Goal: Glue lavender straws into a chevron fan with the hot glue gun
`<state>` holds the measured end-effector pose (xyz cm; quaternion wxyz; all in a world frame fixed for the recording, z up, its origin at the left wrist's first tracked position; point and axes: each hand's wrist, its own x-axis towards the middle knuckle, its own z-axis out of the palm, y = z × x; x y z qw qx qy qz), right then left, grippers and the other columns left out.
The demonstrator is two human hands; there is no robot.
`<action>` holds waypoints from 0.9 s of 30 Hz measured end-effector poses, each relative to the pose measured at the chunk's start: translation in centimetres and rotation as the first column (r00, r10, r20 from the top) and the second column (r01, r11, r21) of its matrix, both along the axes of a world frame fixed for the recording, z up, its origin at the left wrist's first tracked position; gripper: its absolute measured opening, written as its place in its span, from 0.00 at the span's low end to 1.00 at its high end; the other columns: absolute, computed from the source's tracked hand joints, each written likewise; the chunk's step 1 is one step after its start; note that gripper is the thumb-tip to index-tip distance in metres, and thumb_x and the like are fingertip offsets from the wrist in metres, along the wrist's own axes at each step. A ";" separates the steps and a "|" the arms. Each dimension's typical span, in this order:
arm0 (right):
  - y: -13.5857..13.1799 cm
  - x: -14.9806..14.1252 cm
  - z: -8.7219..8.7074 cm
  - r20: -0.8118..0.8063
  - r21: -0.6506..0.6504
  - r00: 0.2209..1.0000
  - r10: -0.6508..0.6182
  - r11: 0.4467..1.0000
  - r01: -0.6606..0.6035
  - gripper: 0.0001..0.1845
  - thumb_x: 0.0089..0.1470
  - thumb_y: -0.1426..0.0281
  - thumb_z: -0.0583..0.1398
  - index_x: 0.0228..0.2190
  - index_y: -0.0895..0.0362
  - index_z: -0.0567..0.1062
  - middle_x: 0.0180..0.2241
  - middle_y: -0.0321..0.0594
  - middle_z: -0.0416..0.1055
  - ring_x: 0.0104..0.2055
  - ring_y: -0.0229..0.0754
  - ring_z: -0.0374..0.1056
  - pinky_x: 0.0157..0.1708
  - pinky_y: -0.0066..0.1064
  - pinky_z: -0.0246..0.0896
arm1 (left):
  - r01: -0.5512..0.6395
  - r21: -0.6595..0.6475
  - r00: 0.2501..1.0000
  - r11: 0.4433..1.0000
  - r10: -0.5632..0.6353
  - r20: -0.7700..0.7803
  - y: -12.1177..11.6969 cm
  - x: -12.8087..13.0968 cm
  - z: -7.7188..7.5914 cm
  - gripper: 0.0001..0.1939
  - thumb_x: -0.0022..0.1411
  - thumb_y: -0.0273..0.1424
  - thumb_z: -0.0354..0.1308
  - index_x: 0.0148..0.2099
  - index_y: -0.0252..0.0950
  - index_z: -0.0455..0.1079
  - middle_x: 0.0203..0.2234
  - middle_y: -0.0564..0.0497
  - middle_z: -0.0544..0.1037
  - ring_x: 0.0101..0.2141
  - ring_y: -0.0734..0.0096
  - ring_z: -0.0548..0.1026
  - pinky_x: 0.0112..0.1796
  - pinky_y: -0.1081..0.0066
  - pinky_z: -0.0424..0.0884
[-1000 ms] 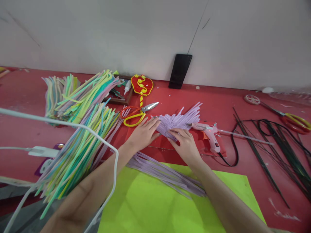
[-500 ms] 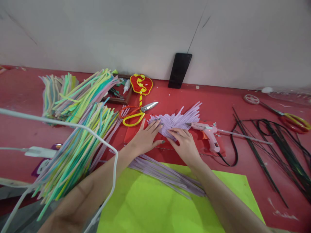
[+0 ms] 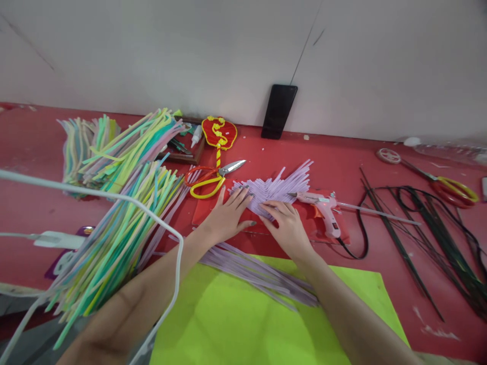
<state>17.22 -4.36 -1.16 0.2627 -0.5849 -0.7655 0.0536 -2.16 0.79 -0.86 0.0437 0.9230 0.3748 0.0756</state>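
Observation:
A fan-shaped piece of lilac pipe cleaners [image 3: 279, 186] lies on a red mat [image 3: 213, 210] in the middle of the red table. My left hand [image 3: 227, 215] rests flat on the mat with fingers spread, its fingertips on the left edge of the lilac piece. My right hand [image 3: 289, 225] lies flat beside it, fingers stretched onto the piece's lower edge. A pink glue gun [image 3: 325, 210] sits just right of my right hand. Loose lilac pipe cleaners [image 3: 251, 266] lie under my forearms on a lime green sheet [image 3: 236, 314].
Big bundles of pastel pipe cleaners [image 3: 122, 203] fill the left. Red-and-yellow scissors [image 3: 213, 177], a red-and-yellow ornament [image 3: 218, 134] and a black phone [image 3: 279, 110] leaning on the wall sit behind. Dark wires [image 3: 426, 223] and another pair of scissors [image 3: 452, 187] lie right. A white cable [image 3: 114, 203] crosses the near left.
My left hand drew back off the lilac piece and spread its fingers on the red mat. The right hand barely moved. The view drifted slightly.

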 end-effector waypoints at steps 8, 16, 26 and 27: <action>0.1 0.1 0.0 0.011 -0.008 1.000 0.009 1.000 -0.009 0.15 0.59 0.66 0.55 0.46 0.52 0.75 0.46 0.44 0.73 0.48 0.48 0.67 0.46 0.44 0.62 | 0.043 0.044 0.999 0.998 -0.043 0.010 0.0 0.3 -0.2 0.32 0.66 0.45 0.45 0.66 0.33 0.50 0.64 0.37 0.54 0.64 0.56 0.51 0.62 0.47 0.42; 0.1 -0.1 0.3 0.010 0.010 1.000 0.012 1.000 -0.012 0.14 0.58 0.70 0.56 0.45 0.54 0.75 0.46 0.43 0.73 0.48 0.48 0.66 0.47 0.43 0.61 | 0.085 0.054 0.994 0.995 -0.088 0.065 0.6 0.4 -0.1 0.29 0.66 0.45 0.46 0.64 0.37 0.54 0.64 0.40 0.55 0.64 0.56 0.53 0.61 0.43 0.41; 0.1 0.1 0.0 -0.041 0.017 0.999 0.012 1.000 -0.012 0.13 0.58 0.69 0.56 0.43 0.54 0.76 0.45 0.43 0.74 0.49 0.48 0.66 0.48 0.43 0.59 | -0.048 -0.093 0.864 0.994 0.088 0.496 2.1 0.3 -0.1 0.23 0.67 0.27 0.38 0.62 0.35 0.57 0.58 0.44 0.67 0.59 0.69 0.62 0.63 0.54 0.45; 0.0 0.1 0.0 -0.038 0.017 0.999 0.014 1.000 -0.013 0.13 0.58 0.69 0.56 0.43 0.55 0.76 0.45 0.43 0.74 0.49 0.48 0.66 0.48 0.43 0.59 | -0.028 -0.130 0.825 0.991 0.096 0.557 2.1 0.1 -0.2 0.22 0.67 0.27 0.38 0.61 0.34 0.58 0.58 0.44 0.67 0.59 0.69 0.63 0.63 0.56 0.48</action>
